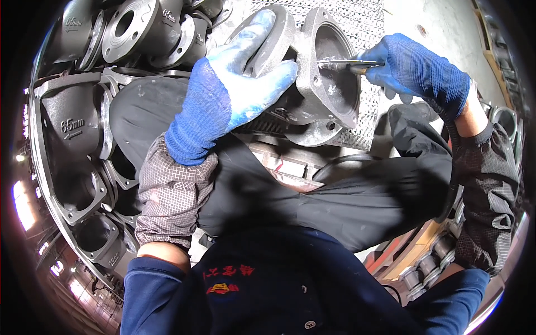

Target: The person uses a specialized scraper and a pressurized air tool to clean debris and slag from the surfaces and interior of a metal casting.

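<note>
A grey cast-metal valve body (304, 78) with several flanges rests in front of me on a textured metal grid. My left hand (237, 72), in a blue and white coated glove, grips its left side, the fingers over the round flange and the thumb on the neck. My right hand (405, 70), in a blue knit glove, is closed around a thin, flat-bladed scraper (338, 63). The blade reaches into the wide round opening on the valve body's right side. Whether its tip touches the inner wall I cannot tell.
Several similar grey castings (70, 120) are stacked close along my left, with more flanged ones (145, 28) at the far left. The grid plate (363, 28) lies under the work. My bent legs (363, 190) frame the near side. More small castings (427, 265) lie at the lower right.
</note>
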The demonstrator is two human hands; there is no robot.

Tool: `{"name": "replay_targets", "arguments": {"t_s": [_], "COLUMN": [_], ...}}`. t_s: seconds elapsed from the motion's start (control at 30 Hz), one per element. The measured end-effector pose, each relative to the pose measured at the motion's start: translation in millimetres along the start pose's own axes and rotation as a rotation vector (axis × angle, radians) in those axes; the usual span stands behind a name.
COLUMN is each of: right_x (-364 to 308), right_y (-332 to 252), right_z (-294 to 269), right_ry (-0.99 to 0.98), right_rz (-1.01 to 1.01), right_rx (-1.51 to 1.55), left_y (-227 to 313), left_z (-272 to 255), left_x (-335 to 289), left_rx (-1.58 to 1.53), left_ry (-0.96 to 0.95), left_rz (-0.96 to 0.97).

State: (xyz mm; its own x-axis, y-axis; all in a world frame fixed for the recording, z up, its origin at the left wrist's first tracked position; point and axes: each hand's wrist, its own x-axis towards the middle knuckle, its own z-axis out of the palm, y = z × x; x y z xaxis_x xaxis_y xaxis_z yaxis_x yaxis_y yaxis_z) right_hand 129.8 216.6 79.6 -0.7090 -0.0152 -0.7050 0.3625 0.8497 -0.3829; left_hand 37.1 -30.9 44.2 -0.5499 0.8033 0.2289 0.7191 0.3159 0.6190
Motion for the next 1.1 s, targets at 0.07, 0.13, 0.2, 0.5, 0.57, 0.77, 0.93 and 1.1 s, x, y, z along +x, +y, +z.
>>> {"name": "replay_targets", "arguments": {"t_s": [0.07,0.13,0.2,0.5,0.57,0.77,0.93,1.1], "right_x": [-1.0,6.1,8.7,12.7,6.1,-17.1,-11.0,-18.1], "right_y": [5.1,6.4,1.1,10.6,13.5,22.6,19.8,28.9], "right_z": [2.8,4.8,7.7,20.7,18.4,16.1,16.9,22.2], "right_ry": [-0.001,-0.009,-0.026,0.075,0.098,0.231,0.208,0.092], "right_rz": [-0.040,-0.024,-0.010,-0.178,-0.131,-0.155,-0.145,-0.084], "right_rx": [-0.002,0.003,-0.007,-0.247,-0.090,-0.281,-0.166,0.087], "left_y": [3.2,3.9,0.3,0.4,1.3,-0.7,2.7,-2.9], "left_z": [1.8,-1.5,-0.5,-1.3,1.2,0.8,-1.2,0.6], "left_x": [-0.1,0.2,0.7,2.3,3.6,3.0,4.4,2.6], "left_rx": [-0.203,-0.121,-0.167,-0.094,-0.087,-0.103,-0.167,-0.124], "left_ry": [-0.017,-0.020,-0.014,-0.037,-0.063,-0.031,-0.033,-0.042], "left_rz": [-0.077,-0.074,-0.133,-0.034,-0.070,-0.056,-0.065,-0.026]}}
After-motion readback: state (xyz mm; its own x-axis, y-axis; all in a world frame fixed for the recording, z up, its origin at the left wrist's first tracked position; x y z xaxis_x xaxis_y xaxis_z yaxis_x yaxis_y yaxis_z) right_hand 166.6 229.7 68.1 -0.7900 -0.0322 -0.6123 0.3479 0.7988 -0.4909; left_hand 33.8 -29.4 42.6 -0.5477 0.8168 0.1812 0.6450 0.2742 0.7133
